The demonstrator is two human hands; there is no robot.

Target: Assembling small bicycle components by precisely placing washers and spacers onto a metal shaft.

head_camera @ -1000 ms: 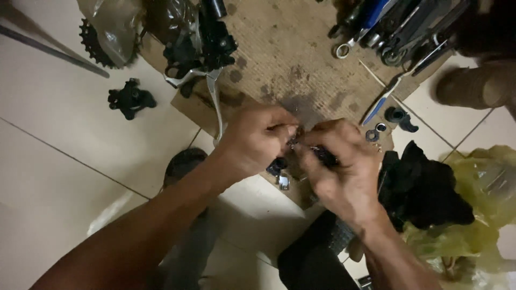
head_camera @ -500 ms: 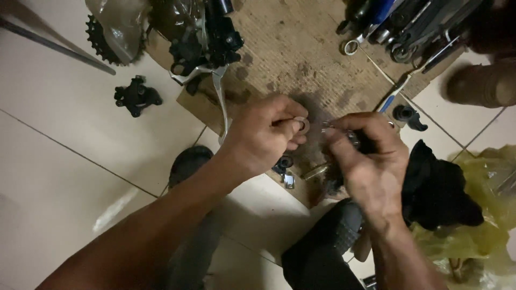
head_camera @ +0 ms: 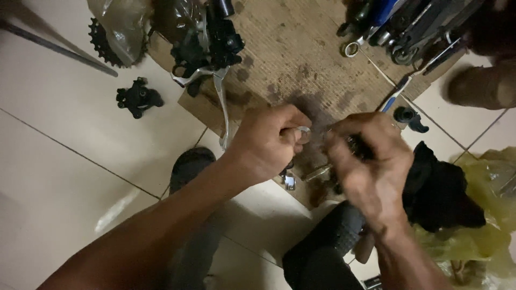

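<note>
My left hand is closed around a small silver metal ring pinched at its fingertips. My right hand is closed on a small dark tool whose tip points toward the ring; the hand is blurred. Both hands hover over a stained brown cardboard sheet lying on the tiled floor. Small metal parts lie on the cardboard just under the hands.
A black brake lever assembly and a toothed sprocket lie at the top. A black caliper sits on the tiles at left. Wrenches and tools are piled top right. A black cloth rests on a yellow bag.
My right hand has drawn slightly away from my left and shifted right, blurring with motion. The view has tilted a little; my left hand keeps the ring.
</note>
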